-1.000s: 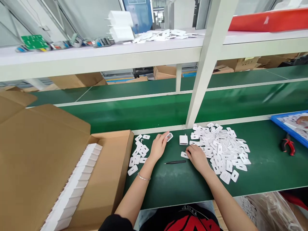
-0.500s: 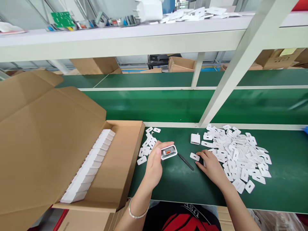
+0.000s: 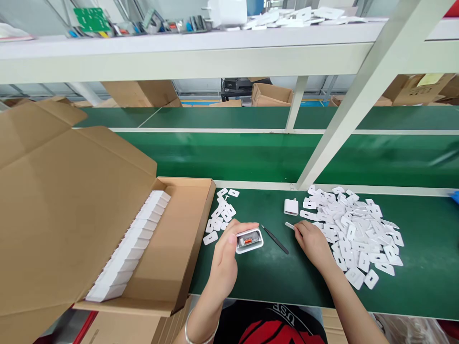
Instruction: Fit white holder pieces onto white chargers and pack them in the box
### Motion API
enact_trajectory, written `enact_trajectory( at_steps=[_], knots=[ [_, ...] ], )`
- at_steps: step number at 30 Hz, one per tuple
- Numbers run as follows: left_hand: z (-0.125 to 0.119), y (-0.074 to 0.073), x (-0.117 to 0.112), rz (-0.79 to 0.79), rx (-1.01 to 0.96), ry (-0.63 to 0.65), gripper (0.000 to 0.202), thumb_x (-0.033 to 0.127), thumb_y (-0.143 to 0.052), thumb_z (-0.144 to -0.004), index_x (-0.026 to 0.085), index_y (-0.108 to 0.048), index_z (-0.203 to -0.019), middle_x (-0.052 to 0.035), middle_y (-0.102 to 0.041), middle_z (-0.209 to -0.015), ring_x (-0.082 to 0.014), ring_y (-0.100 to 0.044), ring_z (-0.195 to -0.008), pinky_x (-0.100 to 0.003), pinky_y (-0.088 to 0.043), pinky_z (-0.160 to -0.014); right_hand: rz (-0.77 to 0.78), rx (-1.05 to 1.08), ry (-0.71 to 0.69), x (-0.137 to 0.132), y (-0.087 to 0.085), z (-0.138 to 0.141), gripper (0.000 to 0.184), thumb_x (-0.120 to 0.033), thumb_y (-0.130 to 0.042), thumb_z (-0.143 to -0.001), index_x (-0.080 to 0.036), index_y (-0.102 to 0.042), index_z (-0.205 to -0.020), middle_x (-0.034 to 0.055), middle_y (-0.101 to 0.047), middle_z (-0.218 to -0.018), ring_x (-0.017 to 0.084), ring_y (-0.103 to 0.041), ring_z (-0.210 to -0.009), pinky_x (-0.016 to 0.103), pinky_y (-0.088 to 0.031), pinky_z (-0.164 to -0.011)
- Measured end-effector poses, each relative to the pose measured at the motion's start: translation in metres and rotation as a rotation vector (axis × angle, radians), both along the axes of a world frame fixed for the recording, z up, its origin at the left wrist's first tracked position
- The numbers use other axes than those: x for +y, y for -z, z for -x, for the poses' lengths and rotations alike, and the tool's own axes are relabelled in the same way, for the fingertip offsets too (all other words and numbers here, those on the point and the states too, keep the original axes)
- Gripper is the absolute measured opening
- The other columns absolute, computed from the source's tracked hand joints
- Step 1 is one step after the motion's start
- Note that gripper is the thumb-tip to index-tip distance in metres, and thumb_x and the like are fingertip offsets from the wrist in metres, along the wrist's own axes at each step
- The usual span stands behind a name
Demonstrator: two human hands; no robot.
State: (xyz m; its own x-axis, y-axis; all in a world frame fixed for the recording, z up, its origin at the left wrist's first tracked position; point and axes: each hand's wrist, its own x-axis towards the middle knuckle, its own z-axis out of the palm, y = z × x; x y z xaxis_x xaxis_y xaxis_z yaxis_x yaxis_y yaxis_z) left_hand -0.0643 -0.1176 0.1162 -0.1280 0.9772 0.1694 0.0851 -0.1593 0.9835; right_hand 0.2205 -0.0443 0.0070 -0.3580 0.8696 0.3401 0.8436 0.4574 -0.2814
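My left hand is closed around a white charger housing; its open end faces me and shows an orange part and metal inside. Between the fingertips of my right hand is a small white cover plate, tilted on edge above the green table. Black tweezers lie between my two hands. A white charger with prongs stands just beyond my right hand. Right of that hand spreads a big heap of white cover plates, each with a slot. A smaller group of plates lies beyond my left hand.
At left, an open cardboard box holds a row of white blocks, its lid folded back. A slanted white post rises at the table's back edge. Overhead, a shelf carries a green circuit board and more white parts.
My right hand has picked up the cover plate by its edge and tilted it. My left hand has shifted slightly down and left with the charger housing.
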Motion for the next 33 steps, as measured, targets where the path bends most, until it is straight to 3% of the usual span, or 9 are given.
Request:
enact_trajectory(
  at_steps=[4, 8, 10, 12, 15, 18, 24, 29, 33],
  knots=[
    [-0.001, 0.003, 0.001, 0.012, -0.025, 0.030, 0.062, 0.062, -0.031, -0.110, 0.029, -0.083, -0.116, -0.0094, -0.069, -0.095, -0.0229, -0.060, -0.080, -0.035, -0.050, -0.065, 0.039, 0.143, 0.130, -0.004, -0.013, 0.011, 0.037, -0.041, -0.040, -0.112, -0.023, -0.065, -0.091, 0.0101, -0.071, -0.088, 0.024, -0.064, -0.072, 0.037, -0.048, -0.066],
    [-0.004, 0.012, 0.002, -0.037, 0.039, 0.035, 0.051, 0.056, -0.039, -0.111, 0.031, -0.083, -0.121, -0.0086, -0.068, -0.096, -0.0237, -0.060, -0.088, -0.037, -0.053, -0.075, 0.225, 0.505, 0.197, -0.023, -0.054, 0.034, 0.033, -0.047, -0.045, -0.111, -0.025, -0.060, -0.092, 0.0023, -0.064, -0.078, 0.019, -0.058, -0.065, 0.032, -0.046, -0.060],
    [-0.005, 0.020, 0.002, -0.053, 0.071, 0.032, 0.047, 0.054, -0.041, -0.111, 0.033, -0.082, -0.122, -0.0082, -0.066, -0.096, -0.0239, -0.059, -0.091, -0.037, -0.053, -0.079, 0.275, 0.642, 0.127, -0.035, -0.079, 0.050, 0.036, -0.049, -0.045, -0.111, -0.025, -0.057, -0.087, 0.0010, -0.060, -0.076, 0.018, -0.055, -0.066, 0.031, -0.045, -0.060],
    [-0.006, 0.029, 0.001, -0.050, 0.095, 0.024, 0.047, 0.052, -0.039, -0.112, 0.033, -0.081, -0.123, -0.0084, -0.064, -0.099, -0.0240, -0.058, -0.093, -0.037, -0.053, -0.081, 0.364, 0.707, -0.046, -0.045, -0.101, 0.065, 0.038, -0.050, -0.048, -0.110, -0.025, -0.056, -0.083, 0.0010, -0.058, -0.078, 0.017, -0.054, -0.068, 0.031, -0.045, -0.061],
    [-0.008, 0.040, -0.001, -0.032, 0.141, 0.040, 0.049, 0.051, -0.035, -0.113, 0.033, -0.079, -0.127, -0.0084, -0.061, -0.102, -0.0241, -0.057, -0.094, -0.037, -0.052, -0.081, 0.509, 0.694, -0.204, -0.051, -0.119, 0.082, 0.036, -0.046, -0.056, -0.108, -0.024, -0.055, -0.079, 0.0001, -0.056, -0.082, 0.016, -0.054, -0.073, 0.030, -0.046, -0.065],
    [-0.007, 0.044, -0.003, -0.040, 0.163, 0.069, 0.049, 0.049, -0.033, -0.114, 0.034, -0.077, -0.129, -0.0073, -0.057, -0.101, -0.0238, -0.055, -0.095, -0.037, -0.051, -0.082, 0.582, 0.681, -0.202, -0.049, -0.120, 0.091, 0.034, -0.043, -0.061, -0.106, -0.024, -0.056, -0.078, -0.0014, -0.053, -0.081, 0.015, -0.051, -0.072, 0.030, -0.044, -0.065],
    [-0.009, 0.045, -0.005, -0.053, 0.156, 0.117, 0.054, 0.050, -0.026, -0.115, 0.031, -0.075, -0.129, -0.0067, -0.053, -0.104, -0.0240, -0.054, -0.099, -0.039, -0.050, -0.088, 0.669, 0.721, -0.111, -0.045, -0.115, 0.093, 0.043, -0.046, -0.071, -0.098, -0.024, -0.043, -0.075, -0.0043, -0.046, -0.076, 0.014, -0.040, -0.067, 0.028, -0.035, -0.061],
    [-0.013, 0.047, -0.006, -0.068, 0.115, 0.182, 0.059, 0.055, -0.020, -0.114, 0.032, -0.070, -0.134, -0.0062, -0.051, -0.106, -0.0239, -0.053, -0.101, -0.039, -0.050, -0.089, 0.791, 0.797, -0.119, -0.044, -0.114, 0.092, 0.032, -0.046, -0.075, -0.095, -0.026, -0.051, -0.097, -0.0053, -0.051, -0.085, 0.013, -0.044, -0.072, 0.027, -0.038, -0.065],
    [-0.014, 0.050, -0.005, -0.087, 0.099, 0.175, 0.051, 0.050, -0.025, -0.115, 0.032, -0.068, -0.134, -0.0062, -0.052, -0.109, -0.0232, -0.053, -0.103, -0.038, -0.049, -0.091, 0.823, 0.797, -0.140, -0.043, -0.110, 0.093, 0.029, -0.051, -0.064, -0.103, -0.027, -0.054, -0.115, -0.0047, -0.055, -0.084, 0.014, -0.049, -0.073, 0.029, -0.040, -0.069]
  ],
)
